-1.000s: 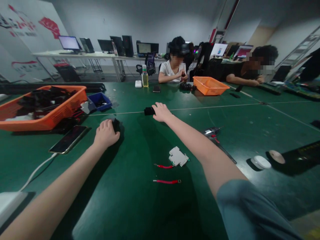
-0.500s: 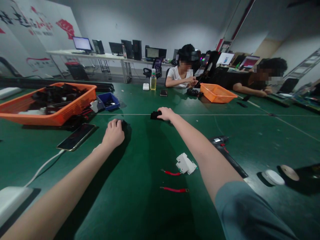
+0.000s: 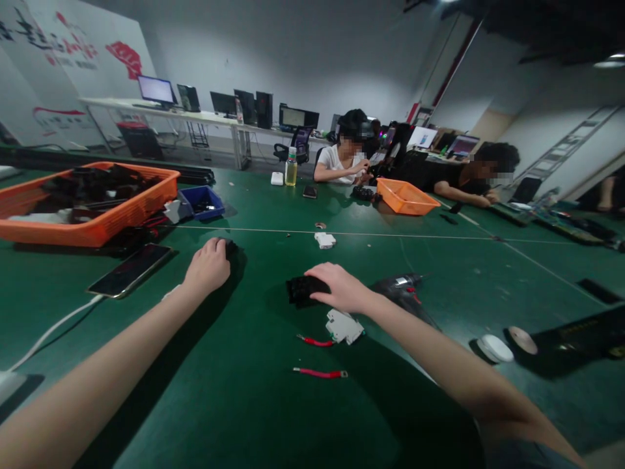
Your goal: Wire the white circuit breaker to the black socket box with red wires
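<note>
My right hand (image 3: 342, 286) is closed around one end of a black block-like part (image 3: 301, 290), held low over the green table. My left hand (image 3: 208, 268) curls over a small dark object (image 3: 230, 248), mostly hidden by the fingers. Just below my right hand lies a white circuit breaker (image 3: 344, 326) with a short red wire (image 3: 316, 341) at its left side. Nearer to me is a loose red wire (image 3: 321, 373) with metal ends. A second white part (image 3: 325, 240) lies beyond my right hand, close to a small brown ring (image 3: 320, 225).
An orange basket (image 3: 92, 231) full of black parts stands left, beside a blue bin (image 3: 202, 203) and a phone (image 3: 131, 270). A power drill (image 3: 403, 290) lies behind my right forearm. Two people sit across the table near another orange basket (image 3: 407, 198).
My right hand has drawn the black block toward me, uncovering the white part and brown ring behind it. My left hand stays in about the same place. The view has shifted slightly.
</note>
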{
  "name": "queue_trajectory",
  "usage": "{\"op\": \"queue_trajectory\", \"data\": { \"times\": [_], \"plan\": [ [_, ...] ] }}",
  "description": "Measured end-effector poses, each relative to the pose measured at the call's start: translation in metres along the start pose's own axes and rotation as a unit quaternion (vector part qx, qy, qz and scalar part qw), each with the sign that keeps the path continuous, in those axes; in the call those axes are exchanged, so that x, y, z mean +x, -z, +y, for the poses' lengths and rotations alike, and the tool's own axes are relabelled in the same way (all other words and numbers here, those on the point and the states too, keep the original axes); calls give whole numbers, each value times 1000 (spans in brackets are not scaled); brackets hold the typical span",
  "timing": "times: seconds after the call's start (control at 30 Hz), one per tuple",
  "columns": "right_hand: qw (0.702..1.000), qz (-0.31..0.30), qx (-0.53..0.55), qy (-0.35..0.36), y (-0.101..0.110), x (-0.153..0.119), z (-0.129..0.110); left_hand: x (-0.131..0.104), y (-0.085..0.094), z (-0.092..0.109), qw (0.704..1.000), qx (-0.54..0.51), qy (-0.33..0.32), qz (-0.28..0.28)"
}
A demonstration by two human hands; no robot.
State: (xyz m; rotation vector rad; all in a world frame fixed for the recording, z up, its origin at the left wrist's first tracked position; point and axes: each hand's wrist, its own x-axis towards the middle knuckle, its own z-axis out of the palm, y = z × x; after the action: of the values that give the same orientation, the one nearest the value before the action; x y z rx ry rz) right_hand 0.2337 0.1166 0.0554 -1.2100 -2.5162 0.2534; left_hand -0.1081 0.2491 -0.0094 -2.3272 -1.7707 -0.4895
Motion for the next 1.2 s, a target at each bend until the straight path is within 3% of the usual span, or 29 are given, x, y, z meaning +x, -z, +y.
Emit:
{"op": "queue_trajectory", "data": {
  "times": [0.2, 0.53, 0.73, 1.03, 1.2],
  "plan": [
    [998, -46, 34, -14, -7, -30, -15, 2, -2, -3, 1000, 16, -14, 3],
    [996, -73, 51, 4, 6, -28, -18, 3, 5, -3, 999, 40, -21, -3],
    [999, 7, -37, -3, 6, 23, 13, 1, 7, 1, 999, 39, -21, 19],
    [976, 19, -176, -124, -17, 127, 84, 3, 1, -1, 998, 38, -18, 38],
    [965, 16, -210, -154, -35, 161, 99, 1, 2, 2, 998, 41, -13, 42]
  ]
}}
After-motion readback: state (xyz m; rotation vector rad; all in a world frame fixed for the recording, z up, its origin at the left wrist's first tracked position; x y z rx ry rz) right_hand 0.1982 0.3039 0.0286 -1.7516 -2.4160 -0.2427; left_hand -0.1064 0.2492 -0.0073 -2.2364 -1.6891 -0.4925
